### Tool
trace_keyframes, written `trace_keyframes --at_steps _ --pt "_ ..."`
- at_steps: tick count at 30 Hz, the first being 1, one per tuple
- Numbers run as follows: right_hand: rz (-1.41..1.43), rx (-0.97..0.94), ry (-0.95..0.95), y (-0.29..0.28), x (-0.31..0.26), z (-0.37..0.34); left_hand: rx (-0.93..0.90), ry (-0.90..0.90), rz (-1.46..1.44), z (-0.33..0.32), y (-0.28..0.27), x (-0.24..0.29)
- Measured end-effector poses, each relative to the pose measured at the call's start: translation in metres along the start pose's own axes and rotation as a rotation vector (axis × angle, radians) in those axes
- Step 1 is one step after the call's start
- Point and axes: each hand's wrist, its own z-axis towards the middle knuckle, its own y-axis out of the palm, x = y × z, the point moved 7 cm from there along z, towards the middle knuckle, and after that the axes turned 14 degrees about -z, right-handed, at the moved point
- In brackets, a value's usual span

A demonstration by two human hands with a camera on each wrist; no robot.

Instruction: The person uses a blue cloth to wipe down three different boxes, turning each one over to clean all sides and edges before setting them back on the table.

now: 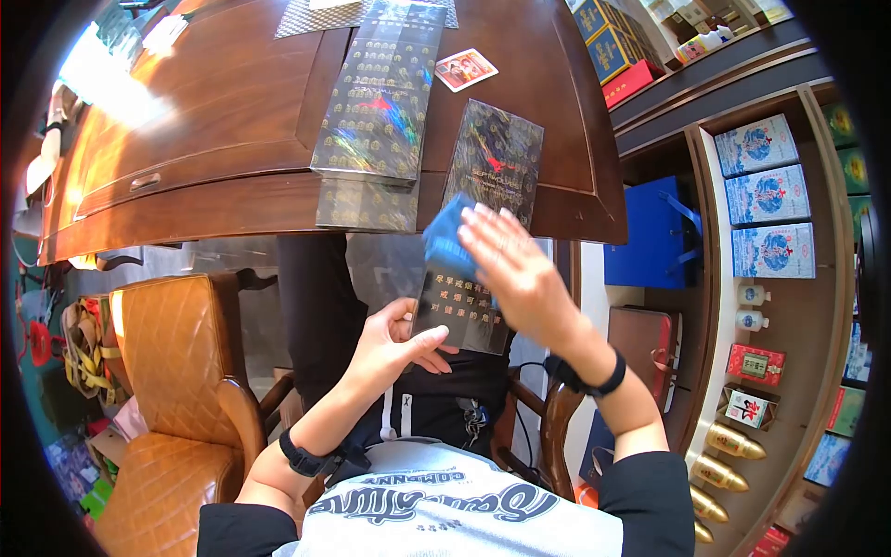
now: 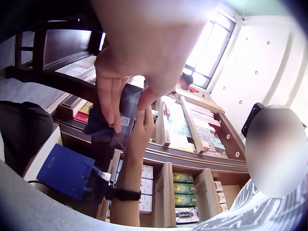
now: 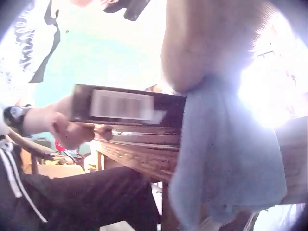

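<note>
A dark box with gold characters (image 1: 455,311) is held above the lap, its near end gripped by my left hand (image 1: 394,345), thumb on top and fingers beneath. My right hand (image 1: 520,269) lies over the far part with a blue cloth (image 1: 450,237) under its fingers, the fingers fairly straight. In the right wrist view the cloth (image 3: 226,154) hangs down beside the box (image 3: 125,106), which shows a white label. The left wrist view shows the left fingers (image 2: 113,103) around the dark box (image 2: 127,120).
On the wooden table (image 1: 232,139) lie a long patterned carton (image 1: 376,102), another dark carton (image 1: 497,148) and a red-and-white card (image 1: 467,70). A brown chair (image 1: 172,353) stands at the left. Shelves with boxes (image 1: 770,195) and a blue bag (image 1: 645,232) are on the right.
</note>
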Motion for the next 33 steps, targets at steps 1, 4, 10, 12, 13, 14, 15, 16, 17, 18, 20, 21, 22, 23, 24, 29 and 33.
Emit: trace_keyframes --at_steps 1,4,10,12,13,14,15,16,17,18,20,21,22,23,24,29,33 --pt "0.025 -0.040 -0.023 -0.001 -0.012 -0.007 -0.001 0.002 -0.001 0.000 -0.001 -0.001" --pt "0.093 -0.125 -0.109 -0.003 -0.041 -0.021 -0.013 0.044 -0.035 0.000 -0.002 -0.001" --pt "0.014 -0.035 -0.093 0.001 -0.005 0.008 0.011 -0.003 -0.005 0.001 -0.002 -0.006" --pt "-0.020 0.016 -0.038 0.007 0.027 0.028 0.007 -0.008 0.018 0.002 0.001 -0.005" --pt "-0.053 0.045 -0.025 0.010 0.042 0.038 0.005 -0.007 0.024 0.002 0.002 -0.004" --pt "-0.077 0.045 -0.029 0.014 0.055 0.047 0.002 -0.006 0.029 0.001 0.003 -0.004" --pt "-0.109 0.072 -0.031 0.017 0.068 0.056 -0.003 -0.005 0.031 0.001 0.003 -0.003" --pt "-0.142 0.098 -0.032 0.020 0.080 0.064 -0.008 -0.005 0.033 0.001 0.003 -0.003" --pt "-0.150 0.113 -0.031 0.022 0.092 0.071 -0.013 -0.007 0.034 0.001 0.003 -0.003" --pt "-0.160 0.129 -0.030 0.024 0.104 0.077 -0.008 -0.002 0.034 0.001 0.003 -0.003" --pt "-0.128 0.109 0.070 0.030 0.128 0.086 0.001 0.010 0.034 0.000 0.006 -0.002" --pt "-0.114 0.098 0.101 0.030 0.132 0.088 -0.001 0.018 0.039 0.001 0.005 -0.002" --pt "-0.099 0.088 0.131 0.030 0.134 0.088 -0.006 0.014 0.042 0.000 0.005 -0.002" --pt "-0.109 0.109 0.113 0.028 0.130 0.086 -0.011 0.010 0.045 0.000 0.005 -0.001" --pt "-0.120 0.131 0.093 0.026 0.124 0.080 -0.018 0.008 0.047 0.000 0.005 0.000" --pt "-0.127 0.095 0.015 0.011 0.062 0.039 -0.011 0.010 0.000 0.001 0.006 -0.006" --pt "0.009 -0.044 -0.024 -0.001 -0.002 -0.001 -0.001 -0.019 -0.017 0.004 0.005 -0.008"
